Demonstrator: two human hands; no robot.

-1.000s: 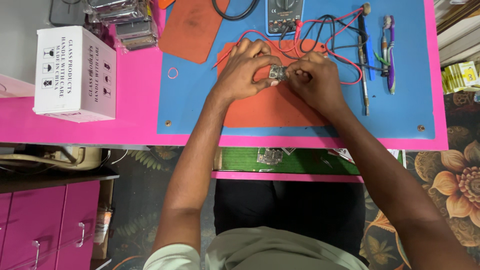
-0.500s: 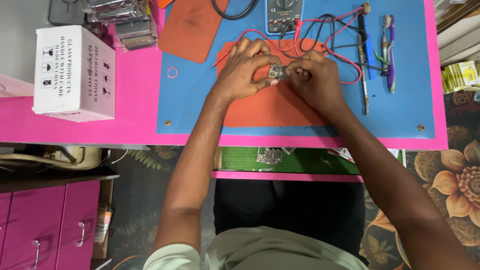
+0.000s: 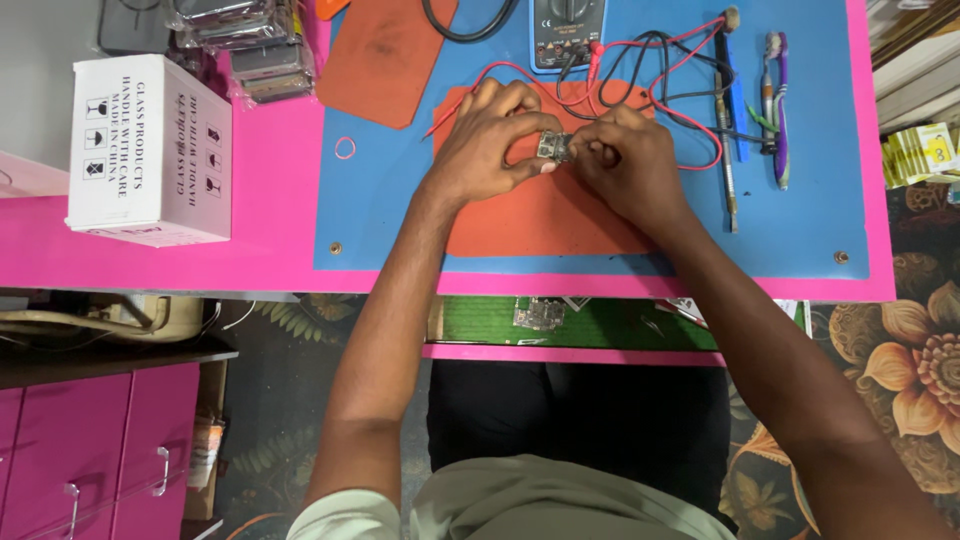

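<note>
The left hand (image 3: 492,145) and right hand (image 3: 625,160) meet over the orange mat (image 3: 540,215), which lies on the blue mat (image 3: 800,215). Both hands are closed, fingertips pinching a small metal part (image 3: 553,147) between them, just above the orange mat. A multimeter (image 3: 567,30) sits beyond the hands, its red lead (image 3: 690,100) looping to the right. A toothbrush (image 3: 778,110) lies at right. A white box (image 3: 150,150) stands at left on the pink table (image 3: 270,240).
</note>
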